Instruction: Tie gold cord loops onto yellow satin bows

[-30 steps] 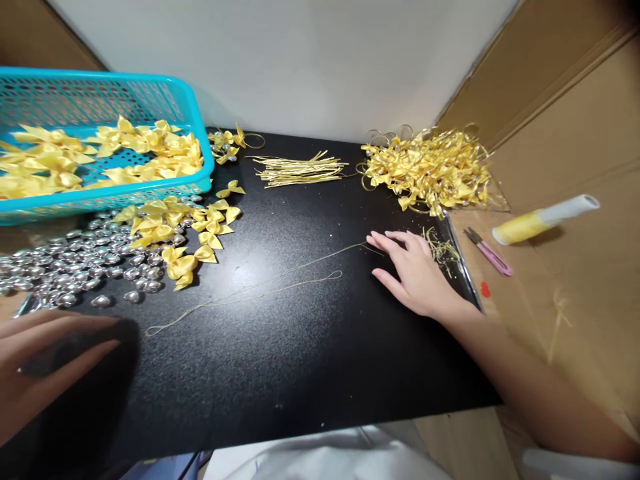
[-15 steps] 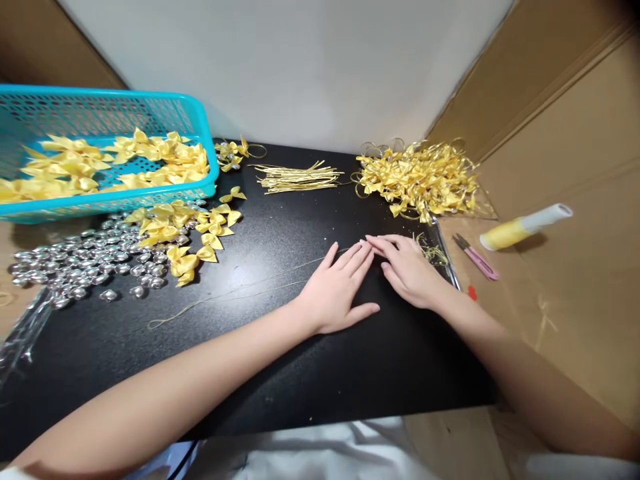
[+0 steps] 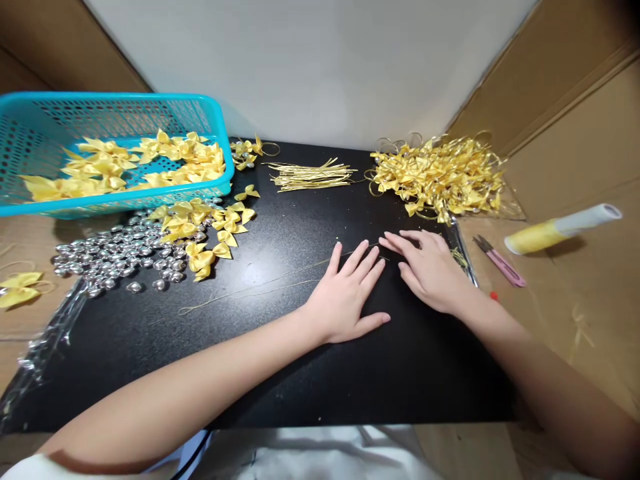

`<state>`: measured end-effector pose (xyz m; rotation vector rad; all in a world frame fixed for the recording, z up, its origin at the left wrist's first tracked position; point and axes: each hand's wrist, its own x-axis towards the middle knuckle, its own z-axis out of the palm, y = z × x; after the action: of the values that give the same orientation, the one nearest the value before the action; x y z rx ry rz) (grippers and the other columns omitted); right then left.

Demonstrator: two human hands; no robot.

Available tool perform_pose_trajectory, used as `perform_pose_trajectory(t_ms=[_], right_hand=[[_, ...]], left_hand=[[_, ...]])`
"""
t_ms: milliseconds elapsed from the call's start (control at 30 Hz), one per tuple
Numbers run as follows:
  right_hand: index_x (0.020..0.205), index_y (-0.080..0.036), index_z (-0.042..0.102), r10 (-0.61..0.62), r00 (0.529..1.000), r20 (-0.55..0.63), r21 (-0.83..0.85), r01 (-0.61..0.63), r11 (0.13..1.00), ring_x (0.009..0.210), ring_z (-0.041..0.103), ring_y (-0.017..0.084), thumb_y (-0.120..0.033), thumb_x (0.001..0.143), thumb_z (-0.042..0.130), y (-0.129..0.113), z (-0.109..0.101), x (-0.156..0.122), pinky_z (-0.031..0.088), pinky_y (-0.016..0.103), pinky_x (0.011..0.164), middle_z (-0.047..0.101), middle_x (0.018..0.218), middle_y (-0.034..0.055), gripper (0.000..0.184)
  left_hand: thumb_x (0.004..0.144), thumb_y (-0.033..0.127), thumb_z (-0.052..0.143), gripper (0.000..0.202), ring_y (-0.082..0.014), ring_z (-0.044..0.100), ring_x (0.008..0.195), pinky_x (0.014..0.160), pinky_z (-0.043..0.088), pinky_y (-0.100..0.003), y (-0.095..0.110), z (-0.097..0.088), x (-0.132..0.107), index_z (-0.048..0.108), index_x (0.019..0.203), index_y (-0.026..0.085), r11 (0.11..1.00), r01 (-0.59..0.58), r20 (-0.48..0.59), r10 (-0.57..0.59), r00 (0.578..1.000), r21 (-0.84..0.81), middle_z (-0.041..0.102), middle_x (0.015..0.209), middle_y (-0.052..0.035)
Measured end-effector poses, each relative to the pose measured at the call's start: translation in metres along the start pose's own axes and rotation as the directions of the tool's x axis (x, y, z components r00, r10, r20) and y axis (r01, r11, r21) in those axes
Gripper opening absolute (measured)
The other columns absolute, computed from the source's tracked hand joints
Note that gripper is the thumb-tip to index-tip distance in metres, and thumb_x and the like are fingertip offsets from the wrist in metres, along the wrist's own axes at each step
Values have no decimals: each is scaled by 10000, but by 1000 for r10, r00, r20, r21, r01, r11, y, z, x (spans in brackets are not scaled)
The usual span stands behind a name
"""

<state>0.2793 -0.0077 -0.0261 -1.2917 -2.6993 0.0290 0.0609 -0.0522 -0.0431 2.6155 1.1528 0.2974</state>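
A thin looped cord (image 3: 235,295) lies across the black tabletop (image 3: 280,373), its right part running beneath my left hand (image 3: 345,293). That hand is flat on the table with its fingers spread, pressing over the cord. My right hand (image 3: 433,270) hovers or rests just to the right, fingers loosely extended near the cord's end, apart from the left fingertips. I see nothing held in it. Beyond the hands lies a bundle of gold cord pieces (image 3: 313,176). Yellow ribbon bows (image 3: 227,223) and silver bells (image 3: 120,250) sit to the left.
A turquoise basket (image 3: 227,150) with yellow bows stands at the back left. Finished-looking bows with gold loops (image 3: 440,173) are heaped at the back right. Pink-handled snips (image 3: 503,263) and a yellow-and-white roll (image 3: 563,230) lie right of the table. A wall (image 3: 330,73) closes off the back.
My left fingers have spread wider and the right fingertips have separated from them. The whole view has shifted, so things appear farther right, and a yellow bow shows at the left edge.
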Motion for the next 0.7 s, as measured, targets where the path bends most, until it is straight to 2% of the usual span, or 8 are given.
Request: perform_pose_trajectory(t_ms=[200,300,367,433,500,567,633,700], right_hand=[[1398,-151,450,37,999,0,-6,-37,999,1263,482,295,-182,912,460,4,-2,-6,394,513,1053,601,1319,149,487],[1408,-162,442,36,998,-56,23,-35,999,1264,483,298,-213,924,473,1,-3,-10,413,503,1041,575,1353,145,488],[1380,-168,466,18,992,-127,37,-13,999,1253,483,309,-215,919,493,-1,-6,-14,415,509,1034,559,1390,124,464],[1293,-174,539,-8,981,-194,43,16,999,1225,492,322,-209,909,515,-3,-7,-19,420,519,1016,555,1399,115,386],[1198,-179,603,-33,973,-230,48,46,998,1191,506,326,-202,902,534,-7,-8,-24,430,524,994,571,1370,118,305],[1144,-181,639,-54,972,-229,57,69,996,1167,513,323,-194,899,545,-15,-8,-26,434,527,981,596,1325,121,263],[1124,-179,659,-84,974,-211,68,100,993,1152,513,314,-187,902,543,-28,-6,-25,438,522,973,618,1286,121,250],[1147,-176,662,-122,978,-172,87,138,987,1154,505,305,-201,913,536,-45,-4,-21,440,510,972,622,1289,117,266]], left_hand=[[893,589,466,812,-390,127,1493,1154,55,-692,6,-7,0,308,1489,60,1000,-16,-40,16,999,4,194,1614,-177],[911,492,501,684,-375,253,1453,1157,164,-652,12,-22,-19,383,1447,84,997,-79,-111,80,991,10,320,1582,-146],[939,305,502,416,-275,452,1331,1147,290,-513,10,-36,-45,524,1326,157,994,-109,-182,112,977,27,572,1404,-76],[901,157,557,242,-198,605,1042,955,456,-365,-1,-50,-80,626,1129,201,998,-27,-298,43,954,56,711,1099,-27],[874,110,589,208,-179,610,850,777,478,-325,-20,-65,-121,636,1052,207,976,182,-341,-131,931,122,699,950,-26],[864,159,626,142,-198,604,832,746,476,-342,-44,-78,-161,632,1001,197,901,381,-397,-278,875,207,672,942,-49],[869,237,643,126,-199,611,805,737,486,-342,-65,-86,-193,637,988,196,848,461,-400,-341,851,259,658,907,-45],[883,288,621,128,-199,623,786,735,501,-344,-79,-86,-215,650,978,206,850,446,-348,-344,872,279,672,924,-51]])
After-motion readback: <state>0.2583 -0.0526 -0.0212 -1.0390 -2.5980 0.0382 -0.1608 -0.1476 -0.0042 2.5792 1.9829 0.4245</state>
